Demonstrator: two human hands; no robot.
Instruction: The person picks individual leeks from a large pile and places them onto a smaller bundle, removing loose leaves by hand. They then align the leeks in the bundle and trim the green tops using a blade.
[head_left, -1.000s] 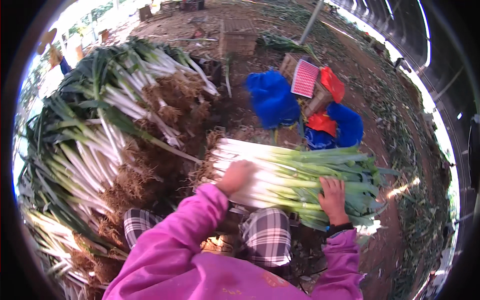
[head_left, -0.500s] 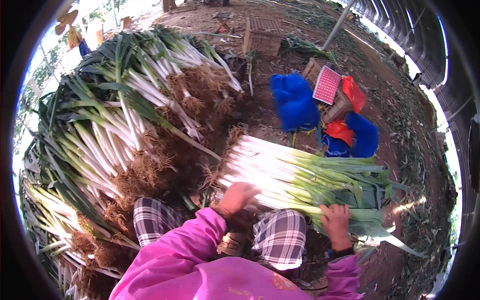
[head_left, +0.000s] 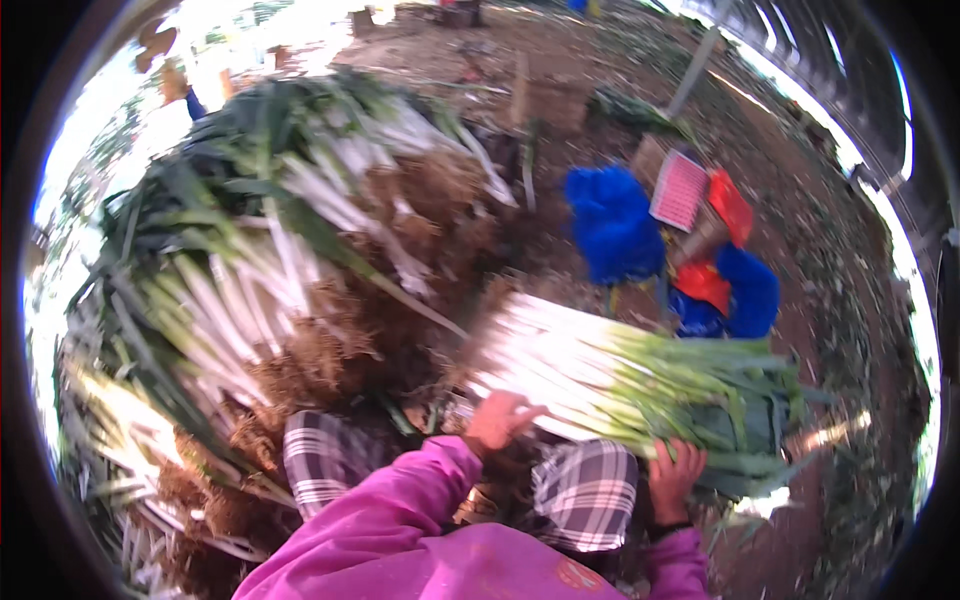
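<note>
A neat row of leeks [head_left: 600, 375] lies in front of me, with roots to the left and green leaves to the right. Beside the near edge of the white stems is my left hand [head_left: 503, 420], its fingers stretched out and apart. My right hand [head_left: 675, 472] rests at the near edge of the green leaves, fingers spread over them; its thumb side is partly hidden. Neither hand visibly grips a single stalk. Part of the picture is smeared by motion.
Large heaps of leeks [head_left: 300, 270] with brown roots [head_left: 320, 345] fill the left side. Beyond the row are blue cloth or netting [head_left: 612, 225], a crate with a pink-and-white sheet [head_left: 680, 190] and red bags [head_left: 730, 208]. My plaid-covered knees [head_left: 585, 490] sit close to the row.
The whole view has shifted, so the scene sits farther right and lower. A long leaf that stuck out at the row's near right no longer shows. Both hands stay along the near edge.
</note>
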